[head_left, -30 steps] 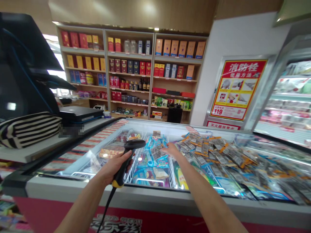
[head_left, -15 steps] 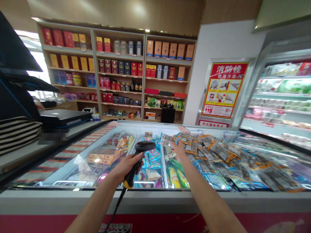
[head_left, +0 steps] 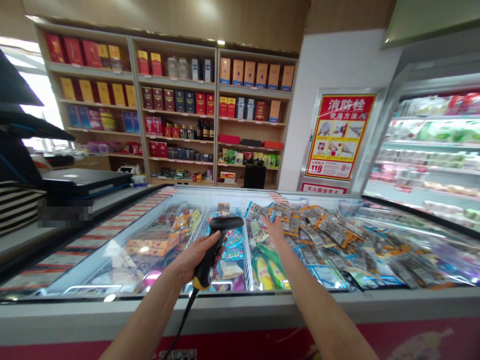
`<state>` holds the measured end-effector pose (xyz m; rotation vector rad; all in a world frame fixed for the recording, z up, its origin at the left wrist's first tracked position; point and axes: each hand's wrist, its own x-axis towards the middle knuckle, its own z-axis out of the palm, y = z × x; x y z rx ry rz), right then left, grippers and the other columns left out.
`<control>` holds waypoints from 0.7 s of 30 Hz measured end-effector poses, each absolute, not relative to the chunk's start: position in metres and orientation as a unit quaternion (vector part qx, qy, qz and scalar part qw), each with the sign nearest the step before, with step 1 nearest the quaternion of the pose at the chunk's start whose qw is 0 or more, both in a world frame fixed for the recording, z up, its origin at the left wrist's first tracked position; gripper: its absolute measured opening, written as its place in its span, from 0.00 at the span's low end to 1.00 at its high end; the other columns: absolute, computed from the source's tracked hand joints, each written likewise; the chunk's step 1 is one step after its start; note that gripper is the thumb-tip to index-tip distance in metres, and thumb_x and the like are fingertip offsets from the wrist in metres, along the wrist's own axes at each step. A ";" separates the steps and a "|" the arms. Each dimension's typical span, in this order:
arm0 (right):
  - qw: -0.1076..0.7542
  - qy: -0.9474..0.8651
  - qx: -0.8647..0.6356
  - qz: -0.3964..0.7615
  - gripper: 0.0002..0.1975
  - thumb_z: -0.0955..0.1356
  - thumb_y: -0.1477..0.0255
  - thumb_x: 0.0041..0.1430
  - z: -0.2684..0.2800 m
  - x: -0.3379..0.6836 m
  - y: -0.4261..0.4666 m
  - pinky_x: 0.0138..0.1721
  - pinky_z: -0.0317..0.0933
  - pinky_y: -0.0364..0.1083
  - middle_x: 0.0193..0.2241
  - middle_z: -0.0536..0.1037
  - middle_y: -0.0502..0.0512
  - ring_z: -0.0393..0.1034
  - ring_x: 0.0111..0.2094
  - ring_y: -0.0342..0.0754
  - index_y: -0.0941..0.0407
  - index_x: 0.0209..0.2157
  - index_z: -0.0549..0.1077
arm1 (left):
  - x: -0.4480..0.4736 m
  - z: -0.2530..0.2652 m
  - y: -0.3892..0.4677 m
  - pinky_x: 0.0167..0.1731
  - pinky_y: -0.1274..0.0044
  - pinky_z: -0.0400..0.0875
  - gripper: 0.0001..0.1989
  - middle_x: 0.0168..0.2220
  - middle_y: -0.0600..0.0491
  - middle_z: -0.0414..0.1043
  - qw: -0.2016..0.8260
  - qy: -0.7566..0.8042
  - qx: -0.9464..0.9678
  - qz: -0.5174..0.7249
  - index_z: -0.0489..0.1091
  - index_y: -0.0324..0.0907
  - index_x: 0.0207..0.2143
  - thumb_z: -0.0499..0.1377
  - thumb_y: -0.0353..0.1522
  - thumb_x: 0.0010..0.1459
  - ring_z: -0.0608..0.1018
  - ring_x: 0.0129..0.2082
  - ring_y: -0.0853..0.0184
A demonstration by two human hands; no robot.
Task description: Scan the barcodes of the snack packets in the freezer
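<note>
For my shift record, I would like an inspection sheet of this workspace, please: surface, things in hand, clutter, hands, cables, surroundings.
Surface: clear-topped freezer, goods visible beneath.
Things in hand: black-and-yellow scanner; blue-edged packet.
Clutter: overlapping packet pile on the freezer's right part; striped bag at far left.
Hands: left hand closed round the scanner; right hand holding the packet.
Cables: scanner cable hangs down; its far end is out of view.
Surroundings: shelves of boxes and red poster behind; lit cooler at right.

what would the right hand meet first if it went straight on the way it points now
Beyond the packet at its fingers, the right hand would probably meet the freezer's far rim, though depth is unclear.
</note>
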<state>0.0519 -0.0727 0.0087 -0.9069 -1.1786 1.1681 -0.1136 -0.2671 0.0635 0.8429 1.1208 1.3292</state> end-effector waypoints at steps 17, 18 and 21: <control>0.604 -0.488 -0.421 0.469 0.18 0.66 0.65 0.39 0.006 0.054 -0.070 0.25 0.65 0.43 0.37 0.72 0.56 0.69 0.33 0.48 0.57 0.35 0.64 | -0.103 0.080 -0.267 0.14 0.83 0.60 0.13 0.18 0.55 0.66 0.599 0.431 0.346 0.579 0.66 0.38 0.25 0.57 0.40 0.47 0.67 0.15 0.75; 0.608 -0.478 -0.437 0.459 0.17 0.66 0.65 0.39 0.008 0.057 -0.066 0.24 0.65 0.43 0.35 0.73 0.56 0.69 0.31 0.47 0.57 0.34 0.64 | -0.104 0.079 -0.266 0.14 0.83 0.60 0.14 0.18 0.55 0.65 0.595 0.434 0.347 0.581 0.65 0.38 0.25 0.57 0.41 0.46 0.67 0.15 0.75; 0.647 -0.426 -0.459 0.435 0.13 0.66 0.65 0.39 0.018 0.072 -0.050 0.21 0.65 0.43 0.29 0.73 0.53 0.68 0.24 0.44 0.56 0.28 0.63 | -0.108 0.075 -0.266 0.13 0.83 0.59 0.14 0.17 0.55 0.66 0.573 0.451 0.357 0.584 0.65 0.37 0.23 0.58 0.41 0.45 0.67 0.15 0.75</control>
